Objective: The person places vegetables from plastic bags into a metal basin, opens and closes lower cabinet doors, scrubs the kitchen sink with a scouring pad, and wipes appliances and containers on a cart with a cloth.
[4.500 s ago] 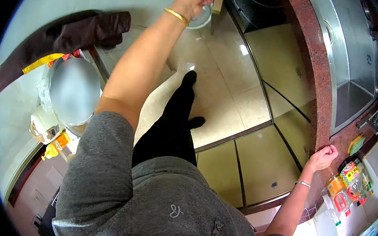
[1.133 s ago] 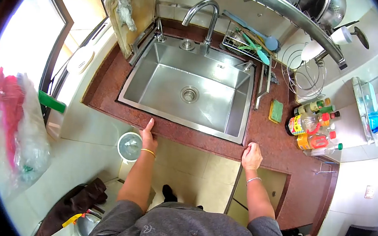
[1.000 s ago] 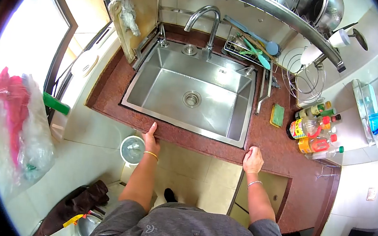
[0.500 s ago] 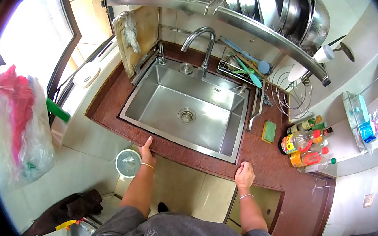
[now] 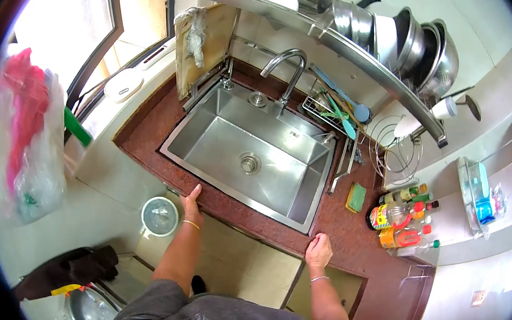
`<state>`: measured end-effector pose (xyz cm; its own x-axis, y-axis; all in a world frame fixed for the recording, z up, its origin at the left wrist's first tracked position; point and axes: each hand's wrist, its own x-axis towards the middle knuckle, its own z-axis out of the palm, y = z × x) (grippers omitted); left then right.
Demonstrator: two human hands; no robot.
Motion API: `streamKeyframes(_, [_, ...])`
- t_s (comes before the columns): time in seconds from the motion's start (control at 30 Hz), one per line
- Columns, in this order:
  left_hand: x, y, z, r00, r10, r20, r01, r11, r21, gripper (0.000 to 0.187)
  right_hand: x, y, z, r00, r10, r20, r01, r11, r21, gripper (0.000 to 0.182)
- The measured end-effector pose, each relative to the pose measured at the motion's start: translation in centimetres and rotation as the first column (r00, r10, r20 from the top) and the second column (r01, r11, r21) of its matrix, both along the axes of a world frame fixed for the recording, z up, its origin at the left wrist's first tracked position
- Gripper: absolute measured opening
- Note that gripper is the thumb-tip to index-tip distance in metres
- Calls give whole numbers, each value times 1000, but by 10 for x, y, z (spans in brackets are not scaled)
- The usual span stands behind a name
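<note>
My left hand [image 5: 192,205] is at the front edge of the reddish-brown countertop [image 5: 222,197]. Its thumb points up onto the top and the other fingers go out of sight below the edge, as if gripping it. To the right, my right hand [image 5: 319,251] rests on the same edge near the sink's front right corner. Its fingers are curled in, and no object shows in them. Between and beyond both hands lies a stainless steel sink [image 5: 232,149], with a drain strainer [image 5: 249,163] in its floor. A chrome faucet [image 5: 294,72] stands behind the basin.
A green and yellow sponge [image 5: 355,197] and several bottles [image 5: 394,216] stand right of the sink. Utensils fill a wire rack [image 5: 320,109] behind it. A metal shelf [image 5: 316,28] with pots hangs overhead. Below my left hand is a white bucket [image 5: 160,216]; plastic bags [image 5: 27,134] hang left.
The view has turned and shifted slightly, so the sink and counter sit at a different tilt. Both hands keep their places at the countertop edge, and no object has been picked up.
</note>
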<state>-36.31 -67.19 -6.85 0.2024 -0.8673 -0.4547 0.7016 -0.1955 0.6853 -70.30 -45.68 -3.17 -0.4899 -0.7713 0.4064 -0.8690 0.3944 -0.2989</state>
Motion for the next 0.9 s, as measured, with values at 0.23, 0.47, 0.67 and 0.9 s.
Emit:
streamKeyframes(0.23, [1, 0, 0, 998, -7, -60, -2, 990, -141, 69, 1, -3, -1, 1000, 0, -14, 1, 999, 47, 9])
streamKeyframes(0.47, [3, 1, -27, 997, 78, 19, -75, 990, -122, 72, 3, -6, -6, 999, 35, -41, -31, 995, 98, 11])
streamKeyframes(0.67, [-6, -3, -55, 981, 157, 116, -135, 974, -179, 65, -1, -9, -12, 994, 79, -75, -71, 993, 98, 11])
streamKeyframes(0.9, [-11, 14, -87, 990, 137, -9, -138, 984, -110, 36, -2, -6, -19, 997, 6, -74, 8, 982, 189, 11])
